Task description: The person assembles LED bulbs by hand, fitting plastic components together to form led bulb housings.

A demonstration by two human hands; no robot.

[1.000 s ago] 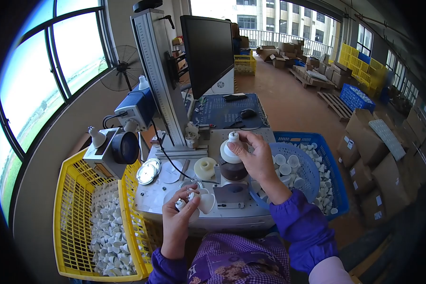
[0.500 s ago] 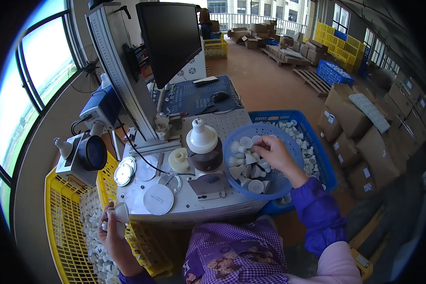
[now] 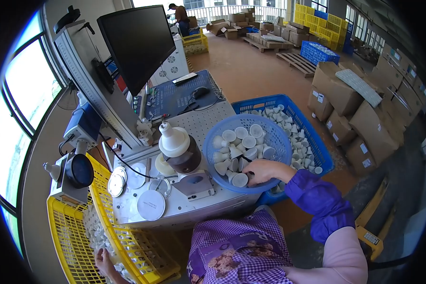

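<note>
My right hand reaches into a round blue plastic basket, its fingers curled down among white cone-shaped lamp cups. Beside its fingertips lies one lamp cup, but what they grip is hidden. Low at the left, my left hand is over a yellow crate of white lamp parts. Its fingers look slightly apart, with no lamp cup visible in them. On the bench, a white lamp housing stands upright on a dark round holder.
A blue crate of lamp cups stands under and beyond the round basket. The bench carries flat white discs, a monitor and a mouse. Cardboard boxes are stacked at right. A person stands far back.
My left hand has dropped lower into the yellow crate, and the lamp cup it held is no longer seen in it. My right hand has moved toward the round basket's near side. The view has shifted.
</note>
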